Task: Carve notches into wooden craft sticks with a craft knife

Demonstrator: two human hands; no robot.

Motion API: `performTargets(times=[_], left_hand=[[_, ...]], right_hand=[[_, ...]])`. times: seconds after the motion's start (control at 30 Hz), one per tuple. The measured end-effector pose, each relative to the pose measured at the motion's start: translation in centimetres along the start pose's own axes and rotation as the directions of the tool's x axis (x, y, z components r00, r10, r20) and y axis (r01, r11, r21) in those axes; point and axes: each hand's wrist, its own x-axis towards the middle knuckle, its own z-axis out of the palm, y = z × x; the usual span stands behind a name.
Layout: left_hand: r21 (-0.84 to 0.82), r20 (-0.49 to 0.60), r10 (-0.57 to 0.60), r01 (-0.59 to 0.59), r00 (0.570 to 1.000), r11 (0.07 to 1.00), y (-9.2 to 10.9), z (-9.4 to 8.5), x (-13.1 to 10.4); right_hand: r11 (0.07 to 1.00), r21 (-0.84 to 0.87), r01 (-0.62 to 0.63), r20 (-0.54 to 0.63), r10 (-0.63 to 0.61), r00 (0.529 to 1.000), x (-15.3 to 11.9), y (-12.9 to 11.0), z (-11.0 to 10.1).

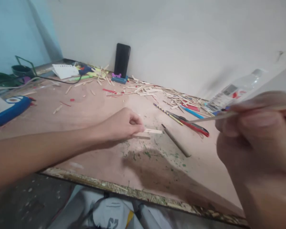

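Near the middle of the table, my left hand (126,125) pinches a short pale wooden stick (153,131) that points right, just above the tabletop. Raised close to the camera at the right, my right hand (255,127) grips a long thin wooden stick (207,119), its tip pointing left. A brown cylindrical tool (176,141) lies right of the left hand's stick. Beyond it are red-handled scissors (196,128) and a yellow patterned pencil (169,114). Small green bits are scattered below the left hand's stick.
A black phone (122,60) stands on a blue holder (119,79) at the back. Piled wooden sticks (147,90) line the wall. A plastic bottle (235,90) leans at the right, and a blue-and-white object (9,111) sits left. The table's front edge (124,187) is rough.
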Motion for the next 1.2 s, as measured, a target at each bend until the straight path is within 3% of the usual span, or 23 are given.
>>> performTargets(times=[0.2, 0.43, 0.67, 0.83, 1.03, 1.2], left_hand=[[-0.079, 0.017, 0.075, -0.074, 0.997, 0.994, 2.0, 0.4, -1.6], [-0.138, 0.049, 0.109, -0.102, 0.993, 0.985, 2.9, 0.4, -2.7], [-0.108, 0.028, 0.123, -0.120, 0.992, 0.987, 3.2, 0.6, -2.9], [0.306, -0.081, 0.219, -0.185, 0.972, 0.934, 1.8, 0.2, -1.5], [0.563, 0.085, 0.091, -0.123, 0.992, 0.817, -0.5, -1.3, -0.6], [0.721, 0.176, 0.161, -0.239, 0.971, 0.650, 0.0, -3.2, -2.1]], right_hand=[[0.989, -0.149, 0.007, 0.243, 0.030, 0.969, 1.4, 4.8, 1.5], [0.924, -0.353, 0.150, 0.572, 0.086, 0.816, 1.1, 6.3, 2.4], [0.831, -0.517, 0.205, 0.671, 0.245, 0.700, 1.1, 7.9, 2.9], [0.778, -0.590, 0.219, 0.697, 0.354, 0.623, 0.7, 8.8, 2.7], [0.827, -0.542, 0.150, 0.730, 0.375, 0.571, -1.5, 8.9, 0.1], [0.869, -0.493, 0.049, 0.703, 0.365, 0.610, -3.8, 9.5, -1.2]])
